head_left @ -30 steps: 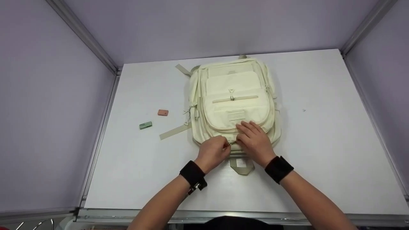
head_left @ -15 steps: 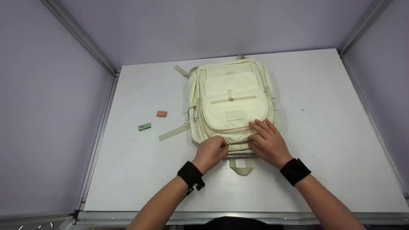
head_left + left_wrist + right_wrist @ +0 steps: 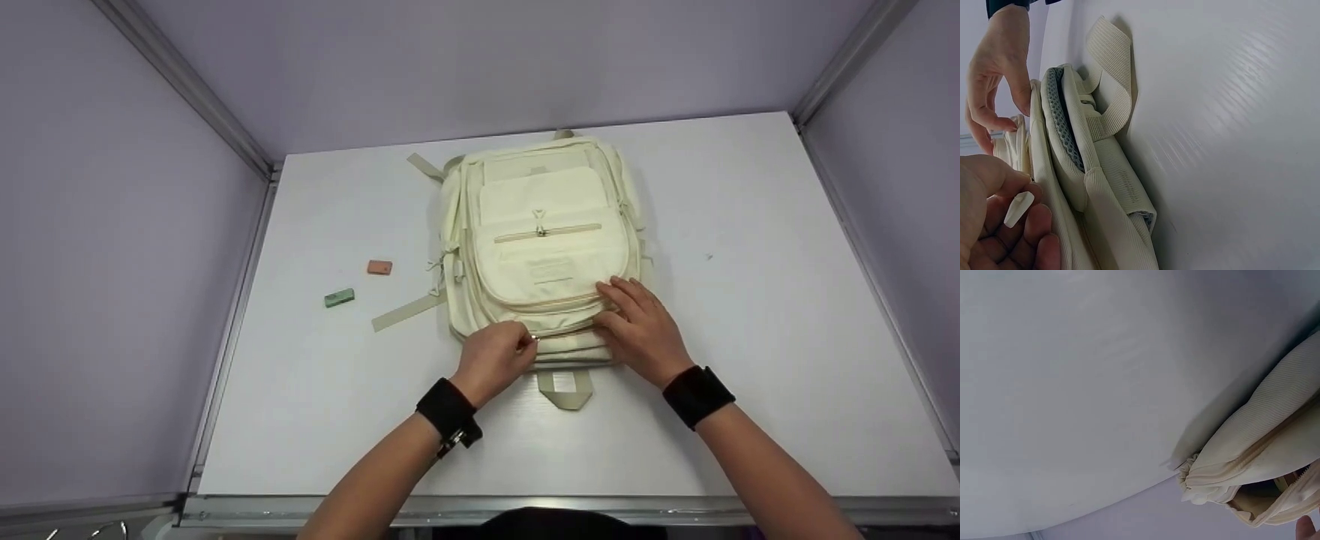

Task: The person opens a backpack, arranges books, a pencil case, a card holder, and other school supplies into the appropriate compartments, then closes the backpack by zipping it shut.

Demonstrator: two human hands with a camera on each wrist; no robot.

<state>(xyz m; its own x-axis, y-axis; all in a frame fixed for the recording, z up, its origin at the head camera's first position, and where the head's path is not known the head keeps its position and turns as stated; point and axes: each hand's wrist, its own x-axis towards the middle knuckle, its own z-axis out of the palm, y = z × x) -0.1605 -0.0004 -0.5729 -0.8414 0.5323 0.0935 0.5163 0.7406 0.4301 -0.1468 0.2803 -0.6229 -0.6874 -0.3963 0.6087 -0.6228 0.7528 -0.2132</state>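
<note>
A cream backpack (image 3: 555,187) lies front side up on the white table, its bottom pockets toward me in the head view. My left hand (image 3: 496,351) pinches a zipper pull at the lower edge; its pale tab (image 3: 1019,209) shows against the curled fingers in the left wrist view. My right hand (image 3: 646,334) grips the lower right edge of the front pocket, with bent fingers and thumb on the fabric. In the right wrist view, part of an unzipped pocket (image 3: 1258,495) gapes beside a fingertip (image 3: 1304,529). The right fingertips' exact hold is partly hidden.
An orange block-like piece (image 3: 379,268) and a green one (image 3: 339,298) lie left of the backpack. Straps (image 3: 409,312) spread from its left side, and a webbing loop (image 3: 566,397) extends toward me. Panels (image 3: 480,67) enclose the table (image 3: 750,315).
My right hand has slid rightward along the backpack's lower edge, away from the left hand. The left hand stays at the zipper pull. The head view has shifted slightly.
</note>
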